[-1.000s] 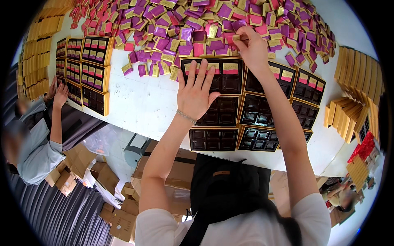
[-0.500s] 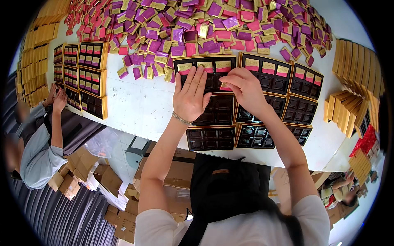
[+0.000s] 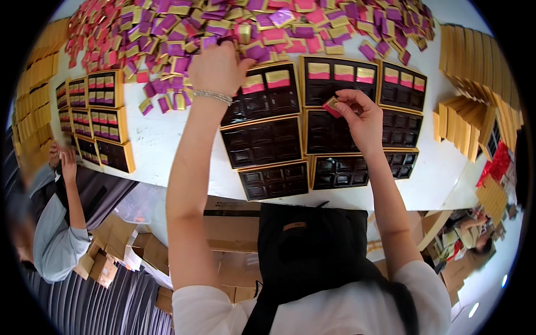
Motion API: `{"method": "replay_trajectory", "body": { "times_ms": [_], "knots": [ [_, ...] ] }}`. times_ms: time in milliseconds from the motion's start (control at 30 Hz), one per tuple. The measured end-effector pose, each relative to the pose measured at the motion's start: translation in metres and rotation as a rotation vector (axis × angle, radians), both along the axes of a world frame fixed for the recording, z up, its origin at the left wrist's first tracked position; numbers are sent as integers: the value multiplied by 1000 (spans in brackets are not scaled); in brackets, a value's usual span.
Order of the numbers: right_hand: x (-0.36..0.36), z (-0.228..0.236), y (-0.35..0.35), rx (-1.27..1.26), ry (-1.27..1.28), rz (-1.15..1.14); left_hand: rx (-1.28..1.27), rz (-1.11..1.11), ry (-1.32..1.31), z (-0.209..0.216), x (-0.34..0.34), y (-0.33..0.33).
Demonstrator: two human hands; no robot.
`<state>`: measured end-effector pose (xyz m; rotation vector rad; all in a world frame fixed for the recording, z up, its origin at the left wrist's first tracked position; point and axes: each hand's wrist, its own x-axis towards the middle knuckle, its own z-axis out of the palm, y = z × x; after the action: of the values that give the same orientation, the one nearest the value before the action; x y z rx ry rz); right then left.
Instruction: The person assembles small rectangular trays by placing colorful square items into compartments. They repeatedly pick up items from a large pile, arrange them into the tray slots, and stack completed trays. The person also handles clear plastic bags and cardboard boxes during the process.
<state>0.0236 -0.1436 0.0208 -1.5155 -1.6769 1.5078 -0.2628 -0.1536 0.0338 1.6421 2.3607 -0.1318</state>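
My right hand (image 3: 362, 118) is closed in a pinch on a small pink-and-gold wrapped chocolate (image 3: 332, 106), held above the middle row of boxes. My left hand (image 3: 216, 68) is at the near edge of a heap of wrapped chocolates (image 3: 268, 36), thumb spread apart, its bent fingertips partly hidden. Below that hand lies a box with a dark brown compartment tray (image 3: 262, 101); pink-and-gold chocolates sit along its far side, partly covered by the hand. The far middle box (image 3: 312, 89) and far right box (image 3: 403, 96) each hold three such chocolates. The nearer trays (image 3: 273, 180) hold none.
At the left, a co-worker's hands (image 3: 64, 157) are beside another group of filled boxes (image 3: 106, 124). Stacks of gold box parts (image 3: 472, 67) stand at the right, more (image 3: 36, 84) at the far left. Cardboard cartons (image 3: 148, 251) are below the white table (image 3: 162, 148).
My left hand has lifted off the far left box and moved away to the chocolate heap. My right hand has drawn back toward me and right with the chocolate. The far left box now sits tilted.
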Motion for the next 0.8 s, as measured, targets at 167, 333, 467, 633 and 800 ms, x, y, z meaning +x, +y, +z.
{"method": "replay_trajectory", "body": {
  "times_ms": [167, 333, 467, 633, 800],
  "knots": [
    [23, 1, -5, -54, 94, -35, 20, -82, 100, -21, -12, 7],
    [29, 3, -6, -33, 126, 21, 115, 71, -195, -4, -42, -3],
    [23, 4, -14, 50, 134, 53, 259, 216, -686, 7, -56, -27],
    [-27, 4, -35, 324, 104, 293, 103, 29, -834, 14, -31, -89],
    [-63, -17, -60, 598, 142, 480, 227, 95, -839, -2, 17, -153]
  ]
}}
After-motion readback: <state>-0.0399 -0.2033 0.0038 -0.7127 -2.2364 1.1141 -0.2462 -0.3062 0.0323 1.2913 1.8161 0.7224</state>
